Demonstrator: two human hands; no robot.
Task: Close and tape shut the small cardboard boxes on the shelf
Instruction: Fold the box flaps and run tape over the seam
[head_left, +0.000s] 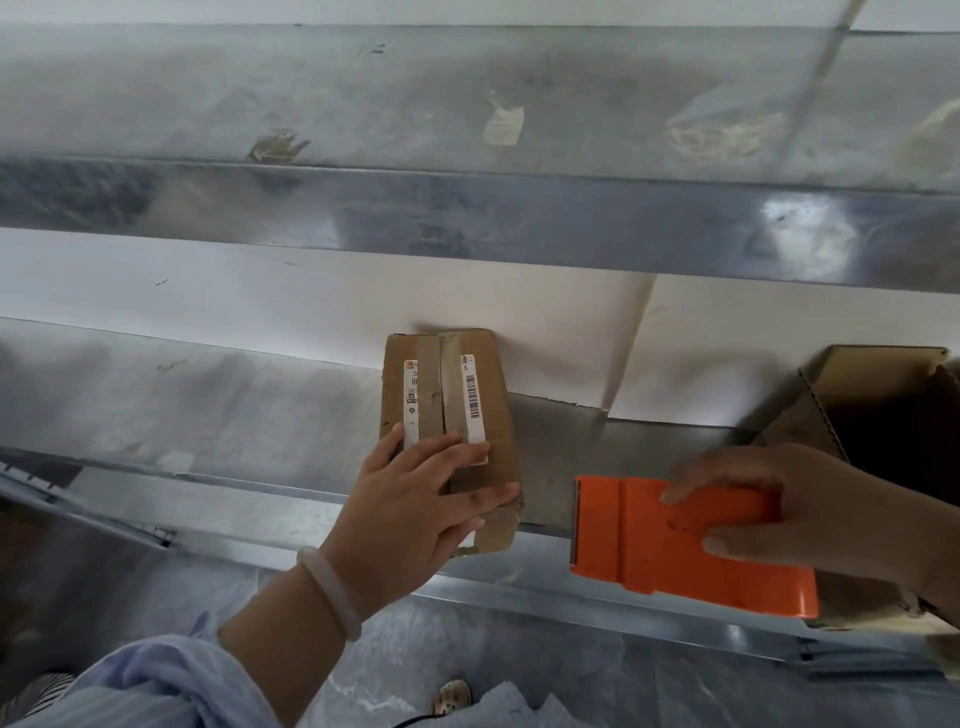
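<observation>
A small brown cardboard box lies on the metal shelf, flaps closed, with two white barcode labels and old tape along its middle seam. My left hand rests flat on the box's near end, fingers spread over the flaps. My right hand grips an orange tape dispenser just right of the box, near the shelf's front edge. The dispenser's blade end points left toward the box without touching it.
A larger open cardboard box stands at the right end of the shelf, behind my right hand. Another metal shelf runs overhead. A white wall backs the shelf. The grey floor and a sandalled foot show below.
</observation>
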